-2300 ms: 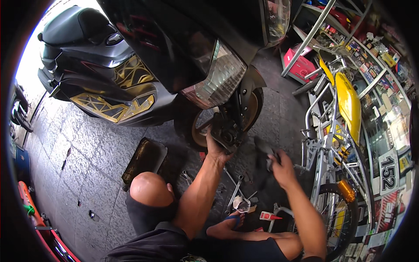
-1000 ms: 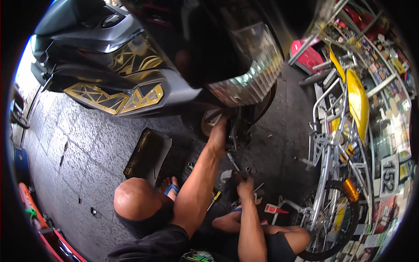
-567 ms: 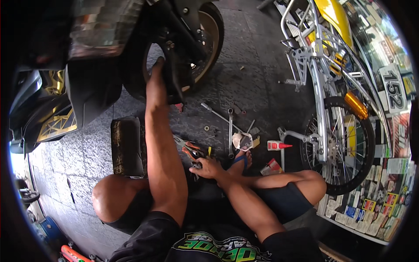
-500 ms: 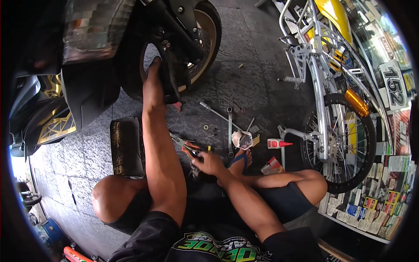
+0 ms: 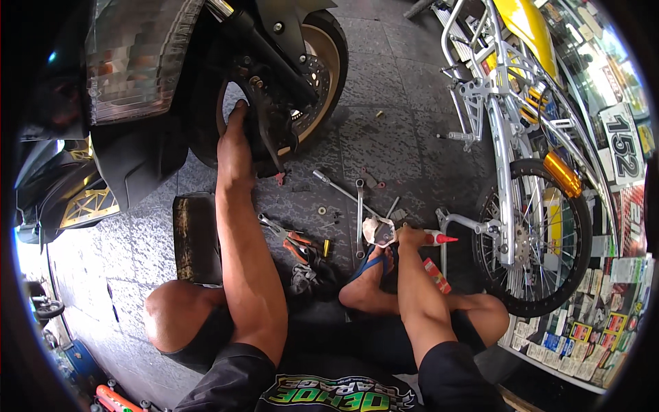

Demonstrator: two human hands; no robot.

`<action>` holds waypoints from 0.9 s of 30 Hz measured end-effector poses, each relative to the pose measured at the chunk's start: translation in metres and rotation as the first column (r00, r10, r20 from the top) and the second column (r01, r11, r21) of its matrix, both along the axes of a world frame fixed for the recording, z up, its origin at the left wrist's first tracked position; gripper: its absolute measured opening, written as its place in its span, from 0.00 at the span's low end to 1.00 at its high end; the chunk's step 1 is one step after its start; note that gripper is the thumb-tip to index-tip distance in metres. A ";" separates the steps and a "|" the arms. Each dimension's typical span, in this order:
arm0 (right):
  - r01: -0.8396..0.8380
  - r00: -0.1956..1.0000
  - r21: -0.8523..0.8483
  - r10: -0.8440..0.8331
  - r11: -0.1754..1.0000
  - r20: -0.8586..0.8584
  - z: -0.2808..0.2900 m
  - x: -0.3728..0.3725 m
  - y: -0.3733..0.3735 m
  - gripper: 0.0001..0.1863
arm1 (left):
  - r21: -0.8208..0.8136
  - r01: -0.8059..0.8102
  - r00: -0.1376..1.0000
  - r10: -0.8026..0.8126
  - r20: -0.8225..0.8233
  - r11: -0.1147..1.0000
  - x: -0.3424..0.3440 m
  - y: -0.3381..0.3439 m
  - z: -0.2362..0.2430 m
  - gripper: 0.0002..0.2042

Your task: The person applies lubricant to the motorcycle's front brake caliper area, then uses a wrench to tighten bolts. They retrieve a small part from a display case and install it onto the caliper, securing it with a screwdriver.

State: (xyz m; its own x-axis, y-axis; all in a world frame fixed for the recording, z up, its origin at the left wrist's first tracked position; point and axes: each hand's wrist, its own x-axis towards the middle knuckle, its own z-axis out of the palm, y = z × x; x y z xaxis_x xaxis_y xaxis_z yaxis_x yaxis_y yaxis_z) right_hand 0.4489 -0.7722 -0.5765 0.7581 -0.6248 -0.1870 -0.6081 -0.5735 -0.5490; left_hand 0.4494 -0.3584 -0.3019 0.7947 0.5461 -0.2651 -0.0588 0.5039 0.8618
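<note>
My left hand [image 5: 235, 141] reaches into the motorcycle's front wheel [image 5: 333, 55], beside a dark curved part [image 5: 264, 127]. Its thumb points up, while the other fingers are hidden. My right hand [image 5: 412, 237] is low over the floor, fingers curled together at the right edge of a pale, torn-looking container [image 5: 374, 232] with something dark inside. Whatever those fingers pinch is too small to make out. Just beyond this hand lies a white bottle with a red pointed cap [image 5: 446, 239], partly covered by it. Orange-handled pliers [image 5: 296, 242] lie between my arms.
A combination wrench [image 5: 360, 209] and a long socket wrench [image 5: 336, 185] lie ahead. A dark rag [image 5: 309, 278] and a brass-coloured cylinder [image 5: 327, 248] are near the pliers. A dark, worn open box [image 5: 195, 237] sits left. A silver-framed motorcycle [image 5: 504, 178] stands right.
My right hand has left the orange-handled pliers, which now lie on the floor, and moved right to the pale container. My left hand stays at the wheel. The view has shifted slightly.
</note>
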 end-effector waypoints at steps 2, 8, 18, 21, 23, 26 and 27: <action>-0.092 0.991 -0.119 0.079 0.989 -0.111 -0.004 0.009 0.001 0.26 | 0.003 -0.008 0.999 0.008 -0.035 1.000 -0.002 0.005 -0.001 0.27; -0.109 0.949 -0.155 0.056 0.982 -0.310 -0.002 0.025 0.027 0.37 | -0.014 -0.151 0.987 0.152 0.056 0.988 0.005 0.008 -0.011 0.27; -0.231 0.954 -0.405 0.124 0.885 -0.274 0.003 0.021 0.045 0.27 | -0.293 0.029 0.982 0.028 0.189 0.956 -0.009 0.001 0.014 0.20; -0.142 0.983 -0.159 0.158 0.977 0.089 -0.024 0.035 0.008 0.25 | -0.318 0.059 0.978 0.010 0.210 0.946 -0.004 -0.008 0.027 0.20; 0.023 0.989 0.249 -0.059 0.968 0.138 -0.012 0.051 0.016 0.20 | -0.348 0.090 0.974 -0.010 0.225 0.933 -0.001 -0.008 0.022 0.20; 0.059 0.998 0.828 -0.051 0.558 -0.037 0.047 0.065 0.063 0.14 | -0.394 0.095 0.973 -0.002 0.230 0.914 -0.006 0.007 0.003 0.20; 0.078 0.996 0.936 0.006 0.343 -0.086 0.072 0.069 0.066 0.12 | -0.408 0.093 0.972 0.005 0.233 0.908 -0.003 0.005 -0.001 0.20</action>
State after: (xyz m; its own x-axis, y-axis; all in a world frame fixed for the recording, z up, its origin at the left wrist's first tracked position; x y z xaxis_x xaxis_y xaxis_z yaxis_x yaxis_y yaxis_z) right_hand 0.5177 -0.7062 -0.5042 0.6998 -0.0338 -0.7135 -0.6699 0.3157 -0.6720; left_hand 0.4465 -0.3538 -0.3032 0.8804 0.3888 -0.2714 -0.1944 0.8180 0.5414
